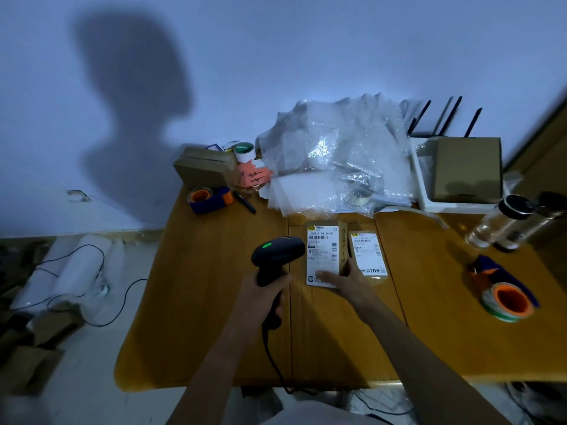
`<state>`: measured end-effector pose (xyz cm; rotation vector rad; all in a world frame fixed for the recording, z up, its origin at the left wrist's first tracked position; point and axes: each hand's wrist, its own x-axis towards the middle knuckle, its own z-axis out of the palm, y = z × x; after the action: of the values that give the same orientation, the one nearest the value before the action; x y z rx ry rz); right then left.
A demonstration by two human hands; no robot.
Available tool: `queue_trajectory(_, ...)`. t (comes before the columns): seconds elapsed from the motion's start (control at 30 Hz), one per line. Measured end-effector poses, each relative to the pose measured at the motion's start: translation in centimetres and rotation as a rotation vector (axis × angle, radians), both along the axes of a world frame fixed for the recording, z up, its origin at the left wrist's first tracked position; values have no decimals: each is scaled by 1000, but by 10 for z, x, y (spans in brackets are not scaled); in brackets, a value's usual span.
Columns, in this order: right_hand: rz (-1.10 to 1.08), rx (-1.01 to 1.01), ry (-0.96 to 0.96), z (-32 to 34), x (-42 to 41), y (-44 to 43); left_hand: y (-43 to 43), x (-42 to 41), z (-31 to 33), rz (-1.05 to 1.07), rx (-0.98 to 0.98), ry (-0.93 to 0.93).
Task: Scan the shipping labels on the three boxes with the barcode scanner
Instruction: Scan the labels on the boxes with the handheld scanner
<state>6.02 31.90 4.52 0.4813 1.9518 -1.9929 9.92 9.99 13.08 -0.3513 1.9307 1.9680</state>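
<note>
My left hand [263, 294] grips the handle of a black barcode scanner [277, 253], its head raised and a green light lit on top. Just right of the scanner's head is a small cardboard box [325, 246] with a white shipping label [321, 253] facing up. My right hand [345, 279] holds this box at its near edge, thumb on the label. A second cardboard box [369, 259] with a white and yellow label lies flat on the wooden table [214, 302], right beside the first. No third labelled box can be told apart.
Crumpled bubble wrap [334, 154] fills the back middle. Stacked cardboard boxes [205, 170], a tape roll [244, 151] and a blue tape dispenser [210, 197] sit back left. A white tray [425, 191] holds a brown box [466, 167]. Bottles [503, 222] and another tape dispenser [506, 296] are at right.
</note>
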Motion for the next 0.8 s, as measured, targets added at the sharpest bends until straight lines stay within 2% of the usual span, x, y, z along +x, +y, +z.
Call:
queue_trajectory(0.2,2,87,9,-10,4,5,4,3,-1,-11,-15,-34)
queue_trajectory(0.67,50,103,-7,-6,13,5,10,3,3,-7,68,-76)
queue_trajectory(0.8,47,82,-10,-7,16,5,9,3,3,10,32,-91)
